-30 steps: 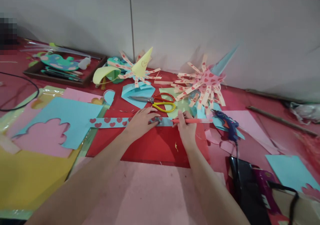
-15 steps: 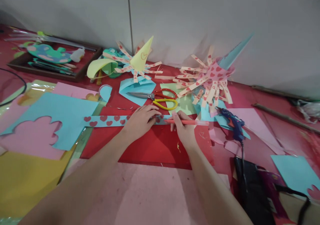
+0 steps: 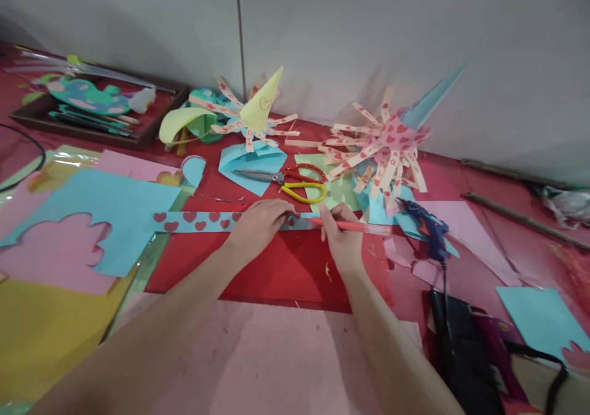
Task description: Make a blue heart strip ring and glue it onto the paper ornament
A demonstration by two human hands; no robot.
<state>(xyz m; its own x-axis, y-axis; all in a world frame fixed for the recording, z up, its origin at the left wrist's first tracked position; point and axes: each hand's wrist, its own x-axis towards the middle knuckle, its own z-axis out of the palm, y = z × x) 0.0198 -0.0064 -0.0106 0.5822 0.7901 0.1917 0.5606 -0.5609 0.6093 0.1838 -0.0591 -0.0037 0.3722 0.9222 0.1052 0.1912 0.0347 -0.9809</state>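
The blue strip (image 3: pixel 200 221), printed with red hearts, lies across the red sheet (image 3: pixel 276 273), its left end reaching past the sheet's edge. Of the two hands, the left (image 3: pixel 260 221) lies palm down over the strip with fingers bent together, and the right (image 3: pixel 340 233) pinches the red pen (image 3: pixel 353 225) near its tip, at the strip's right part. Beyond the strip are the scissors (image 3: pixel 281 178); to the right on the tabletop (image 3: pixel 405 286) lies the glue gun (image 3: pixel 428 227).
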